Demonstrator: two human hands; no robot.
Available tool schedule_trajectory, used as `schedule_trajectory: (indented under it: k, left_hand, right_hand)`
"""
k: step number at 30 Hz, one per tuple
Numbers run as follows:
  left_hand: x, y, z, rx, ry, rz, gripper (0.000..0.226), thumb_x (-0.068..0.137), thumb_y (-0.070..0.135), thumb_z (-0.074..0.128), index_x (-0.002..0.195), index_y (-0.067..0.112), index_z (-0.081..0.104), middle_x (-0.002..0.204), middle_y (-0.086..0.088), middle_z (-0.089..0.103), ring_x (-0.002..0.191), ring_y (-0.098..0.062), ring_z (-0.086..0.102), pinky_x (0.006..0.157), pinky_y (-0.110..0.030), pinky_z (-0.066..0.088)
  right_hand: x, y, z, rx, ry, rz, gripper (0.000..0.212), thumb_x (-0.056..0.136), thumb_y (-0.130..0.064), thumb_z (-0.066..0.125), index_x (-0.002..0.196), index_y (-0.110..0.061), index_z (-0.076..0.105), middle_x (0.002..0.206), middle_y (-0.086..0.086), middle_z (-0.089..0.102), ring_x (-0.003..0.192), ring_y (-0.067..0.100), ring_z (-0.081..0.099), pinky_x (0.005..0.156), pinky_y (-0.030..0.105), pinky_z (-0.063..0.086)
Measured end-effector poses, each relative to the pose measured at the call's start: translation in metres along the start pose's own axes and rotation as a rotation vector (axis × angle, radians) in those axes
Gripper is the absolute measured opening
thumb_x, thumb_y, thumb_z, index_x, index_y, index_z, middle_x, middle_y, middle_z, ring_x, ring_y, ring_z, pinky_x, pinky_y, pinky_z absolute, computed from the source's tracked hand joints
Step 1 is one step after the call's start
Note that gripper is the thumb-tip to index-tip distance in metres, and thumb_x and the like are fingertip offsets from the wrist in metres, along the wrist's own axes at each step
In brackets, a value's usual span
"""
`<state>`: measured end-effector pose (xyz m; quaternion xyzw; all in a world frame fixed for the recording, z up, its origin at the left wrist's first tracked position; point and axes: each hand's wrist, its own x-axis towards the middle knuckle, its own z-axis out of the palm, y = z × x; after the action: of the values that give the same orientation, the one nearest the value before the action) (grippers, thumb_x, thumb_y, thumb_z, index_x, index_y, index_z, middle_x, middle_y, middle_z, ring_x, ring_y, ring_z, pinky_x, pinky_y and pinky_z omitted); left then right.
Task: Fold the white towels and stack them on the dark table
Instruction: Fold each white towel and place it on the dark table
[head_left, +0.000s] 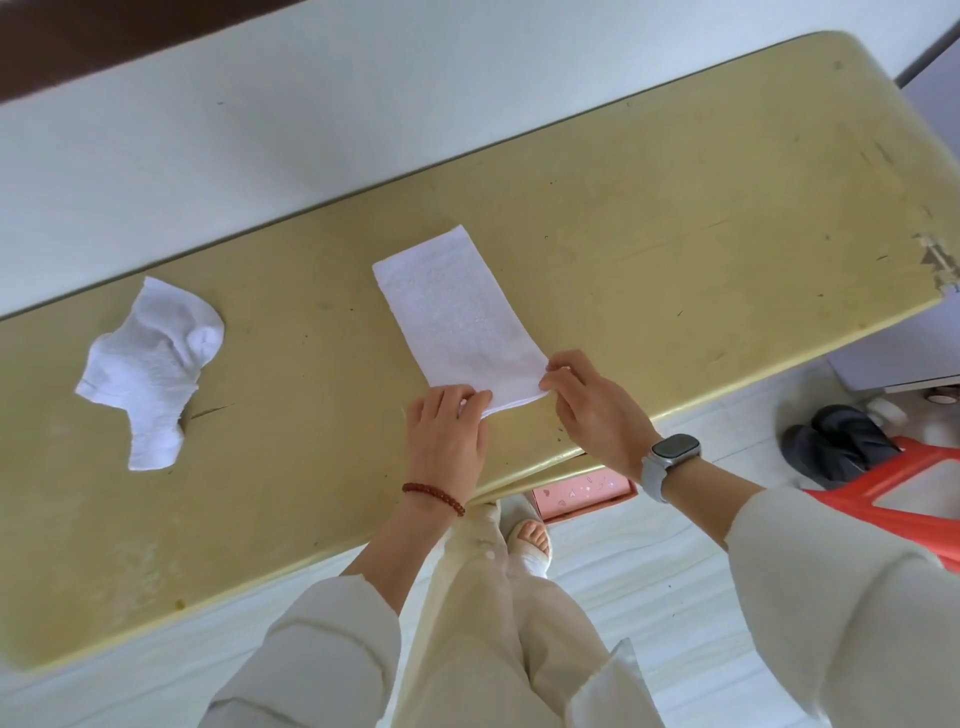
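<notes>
1. Slipping is the main risk I see: the folded white towel (457, 319) lies as a long strip in the middle of the frame, its near end close to the front edge of the yellowish table (675, 218), and a tug toward the person could drag the whole strip off line or over that edge.
2. Lifting only one corner higher than the other would likely skew the next fold, leaving the layers uneven; terry cloth this limp tends to sag between two grip points.
3. The left hand (445, 434), wearing a red bead bracelet (434, 496), pinches the near left corner of the strip, fingers curled close together over the cloth edge.
4. The right hand (592, 408), with a grey smartwatch (670, 460) on its wrist, pinches the near right corner, fingertips drawn together on the hem; how many layers each hand has caught I cannot tell.
5. A second white towel, crumpled (150, 371), sits at the left of the frame on the same table, well apart from the strip and untouched, so the folding looks roughly midway at best.
6. No dark table for stacking is plainly visible; only a dark brown band shows at the upper left corner.
</notes>
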<state>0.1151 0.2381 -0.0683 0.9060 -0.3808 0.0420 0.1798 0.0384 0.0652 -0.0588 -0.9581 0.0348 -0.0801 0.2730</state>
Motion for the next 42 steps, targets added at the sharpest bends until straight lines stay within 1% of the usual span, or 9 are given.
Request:
schedule_trajectory:
  k: [4,7,13,15,18,24,30,39,42]
  left_hand:
    - [-0.01,-0.012,-0.011,0.022,-0.047,0.072,0.04,0.077,0.008,0.037,0.114,0.013,0.053,0.099,-0.001,0.066,0.097,-0.016,0.045,0.081,-0.03,0.032]
    - [-0.017,-0.02,-0.016,0.02,-0.11,0.092,0.048,0.075,0.002,0.033,0.12,0.012,0.045,0.112,-0.001,0.066,0.107,-0.015,0.046,0.084,-0.03,0.032]
    - [-0.026,-0.028,-0.032,-0.302,-0.192,-0.035,0.035,0.077,0.011,0.038,0.1,0.009,0.065,0.093,-0.003,0.071,0.089,-0.012,0.056,0.077,-0.02,0.037]
    - [-0.023,-0.031,-0.042,-0.409,-0.256,-0.199,0.026,0.083,0.021,0.046,0.094,0.011,0.067,0.085,0.0,0.07,0.07,-0.01,0.058,0.064,-0.017,0.039]
    - [-0.004,-0.034,-0.053,-0.577,-0.224,-0.389,0.018,0.087,0.026,0.057,0.091,0.01,0.065,0.073,0.003,0.064,0.058,-0.002,0.052,0.056,-0.014,0.04]
    - [0.05,-0.04,-0.059,-0.604,-0.147,-0.438,0.014,0.097,0.028,0.041,0.089,0.016,0.044,0.057,0.008,0.043,0.049,-0.006,0.04,0.047,-0.016,0.034]
    - [0.084,-0.055,-0.033,-0.648,-0.14,-0.652,0.023,0.096,0.028,0.042,0.083,0.009,0.045,0.06,0.006,0.036,0.052,-0.008,0.033,0.045,-0.013,0.031]
    - [0.113,-0.072,-0.001,-0.576,-0.148,-0.711,0.02,0.095,0.029,0.046,0.091,0.01,0.052,0.064,0.01,0.045,0.058,-0.006,0.042,0.051,-0.012,0.034]
    - [0.116,-0.073,0.002,-0.522,-0.168,-0.735,0.025,0.095,0.032,0.045,0.093,0.008,0.054,0.064,0.009,0.046,0.063,-0.013,0.047,0.056,-0.024,0.038]
  right_hand:
    - [-0.009,-0.007,0.008,-0.018,0.003,0.004,0.026,0.071,0.014,0.052,0.092,0.0,0.057,0.097,0.016,0.058,0.057,0.027,0.055,0.05,0.028,0.046]
    - [-0.013,-0.009,0.004,-0.095,-0.003,-0.083,0.023,0.072,0.012,0.055,0.09,-0.002,0.06,0.086,0.013,0.06,0.064,0.028,0.058,0.054,0.029,0.048]
    - [-0.022,-0.012,-0.008,-0.099,-0.068,-0.187,0.01,0.076,-0.011,0.045,0.085,-0.011,0.048,0.089,0.007,0.063,0.083,0.023,0.056,0.069,0.028,0.043]
    - [-0.019,-0.016,-0.01,-0.029,-0.085,-0.118,0.017,0.076,-0.015,0.044,0.085,-0.008,0.057,0.086,0.006,0.065,0.082,0.024,0.06,0.074,0.025,0.041]
    - [-0.003,-0.026,-0.016,0.171,-0.004,0.133,0.027,0.08,-0.024,0.044,0.089,-0.005,0.061,0.078,0.0,0.064,0.063,0.024,0.059,0.063,0.027,0.045]
    - [0.059,-0.041,-0.018,0.539,0.078,0.495,0.009,0.093,-0.009,0.046,0.095,-0.005,0.053,0.081,0.0,0.055,0.066,0.012,0.051,0.056,0.014,0.04]
    - [0.098,-0.03,0.003,0.461,0.046,0.627,0.013,0.097,-0.017,0.036,0.096,-0.009,0.045,0.073,-0.005,0.047,0.051,0.013,0.033,0.049,0.024,0.028]
    - [0.131,-0.015,0.027,0.229,0.033,0.803,0.019,0.097,-0.018,0.032,0.102,-0.005,0.044,0.056,-0.002,0.038,0.052,0.023,0.038,0.054,0.033,0.027]
    - [0.135,-0.016,0.029,0.151,0.002,0.844,0.02,0.098,-0.019,0.03,0.106,-0.006,0.044,0.059,-0.001,0.04,0.062,0.029,0.044,0.056,0.032,0.028]
